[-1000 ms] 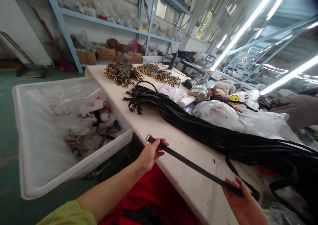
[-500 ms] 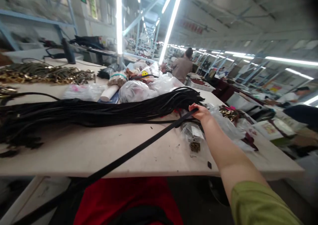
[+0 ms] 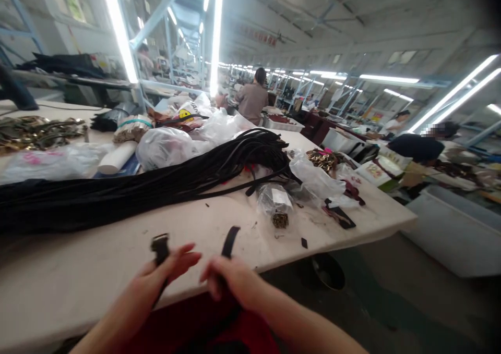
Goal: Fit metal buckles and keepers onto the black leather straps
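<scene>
The strap (image 3: 230, 241) is a narrow, flat, black band with a dull face, and it carries a small metal buckle (image 3: 159, 242) at one end. The buckle looks squarish and brownish, though it is too blurred for me to make out its prong. The other end shows as a short black tongue, curving slightly as it sticks up, its tip cut off bluntly. I cannot follow the middle of the band: it drops among the shadows over the person's red clothing (image 3: 256, 330).

The strap is at the near edge of the pale table (image 3: 117, 257), held up in front of the person's body. The left hand (image 3: 172, 266) has the buckle end pinched at the thumb, its other fingers stretched out straight toward the right; the buckle rises just above the thumb. The right hand (image 3: 230, 278) is curled around the band, with the plain tongue poking up beyond its knuckles. The two hands are near each other but apart, with a small gap between the fingers. Beyond them, on the table, lies a thick bundle of black straps (image 3: 176, 184), well clear of both hands.
</scene>
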The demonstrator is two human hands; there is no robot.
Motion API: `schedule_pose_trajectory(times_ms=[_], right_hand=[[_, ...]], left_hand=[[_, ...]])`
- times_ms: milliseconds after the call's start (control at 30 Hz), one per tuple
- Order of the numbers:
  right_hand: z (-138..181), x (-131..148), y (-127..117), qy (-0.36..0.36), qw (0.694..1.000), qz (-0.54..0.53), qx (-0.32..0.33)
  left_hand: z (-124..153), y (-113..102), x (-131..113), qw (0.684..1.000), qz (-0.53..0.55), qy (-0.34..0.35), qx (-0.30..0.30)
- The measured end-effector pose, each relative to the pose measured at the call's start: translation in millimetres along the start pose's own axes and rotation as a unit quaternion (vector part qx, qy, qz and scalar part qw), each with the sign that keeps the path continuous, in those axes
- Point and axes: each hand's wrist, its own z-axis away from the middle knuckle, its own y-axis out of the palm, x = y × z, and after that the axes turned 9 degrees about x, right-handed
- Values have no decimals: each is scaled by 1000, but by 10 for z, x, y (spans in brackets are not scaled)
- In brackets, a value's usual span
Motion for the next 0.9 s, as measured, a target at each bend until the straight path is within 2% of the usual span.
schedule_pose_trajectory(times_ms=[67, 100, 167, 233, 267, 300, 333, 367, 400, 433, 467, 500, 600, 733, 900], right_hand=[[-33, -317, 148, 86, 993, 75, 36], [-26, -398, 152, 102, 987, 110, 50], [48, -406, 17, 78, 976, 184, 85], [190, -258, -296, 40, 955, 271, 117], [270, -158, -505, 29, 945, 309, 98], [346, -57, -738, 29, 934, 354, 40], [410, 35, -986, 37, 913, 404, -49], [455, 109, -1235, 49, 875, 457, -153], [478, 163, -1475, 64, 823, 508, -247], [479, 193, -1694, 80, 771, 547, -315], [461, 201, -1885, 96, 729, 576, -358], [428, 190, -2041, 110, 705, 592, -375], [305, 103, -2301, 133, 672, 626, -374], [222, 61, -2371, 139, 642, 657, -369], [157, 126, -2392, 138, 623, 679, -362]], left_hand=[[-181, 317, -49, 992, -43, -49, 108], [-265, 449, -53, 986, -60, -68, 139], [-401, 616, -22, 982, -69, -88, 155], [-494, 660, 30, 983, -76, -75, 148], [-529, 656, 55, 984, -87, -66, 142], [-560, 647, 77, 983, -105, -60, 136], [-588, 644, 94, 982, -122, -58, 131], [-611, 652, 108, 981, -133, -61, 129], [-631, 673, 118, 980, -135, -70, 129], [-645, 703, 126, 979, -133, -80, 129], [-653, 737, 130, 978, -132, -88, 132], [-657, 770, 133, 977, -132, -94, 136], [-637, 797, 154, 979, -134, -90, 125], [-555, 677, 233, 986, -118, -76, 88], [-438, 576, 327, 993, -62, -74, 69]])
